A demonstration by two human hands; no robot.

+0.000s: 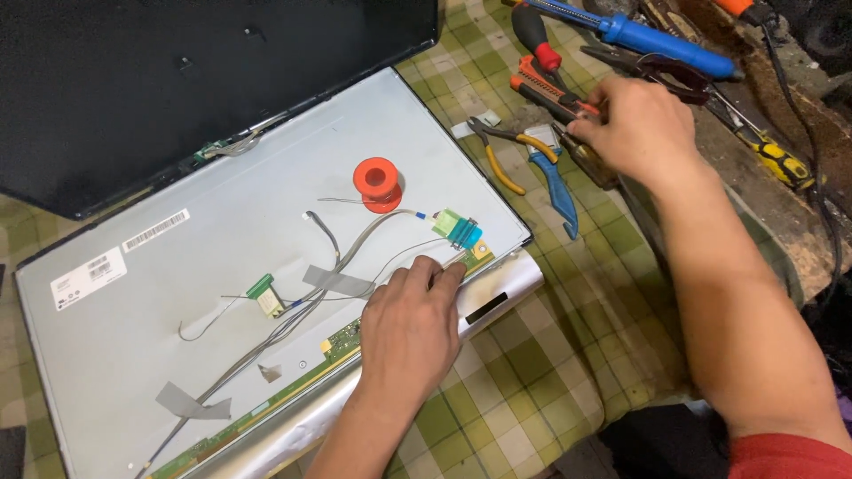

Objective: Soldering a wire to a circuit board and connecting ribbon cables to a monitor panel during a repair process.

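- Left hand (410,333): lies palm down on the near edge of the display panel (222,266), fingertips pressing the narrow green circuit strip (342,337) that runs along that edge. Grip flat and spread, closed on nothing.
- Display panel: large grey metal-backed sheet lying face down on the desk (532,355), which is covered by a green checked cloth. Judged thin, stiff across its back but fragile; best supported under its edges and kept flat, never lifted by the strip or the wires.
- Thin grey wires (355,248): taped to the panel back beside the left hand, running to a small green connector board (459,229). Likely light, limp and easily torn at their ends.
- Red solder spool (377,182): stands on the panel, beyond the left hand.
- Right hand (635,124): off the far right corner of the panel, fingers curled on the red and black tool (550,89) among the tools there.
- Yellow-handled pliers (501,160), blue-handled cutters (555,182), blue screwdriver (652,37): lying beside the right hand.
- Black cover (177,80): lies at the far side of the panel.
- Hard to make out: the working end of the held tool is hidden by the fingers; the panel's left corner is cut off.
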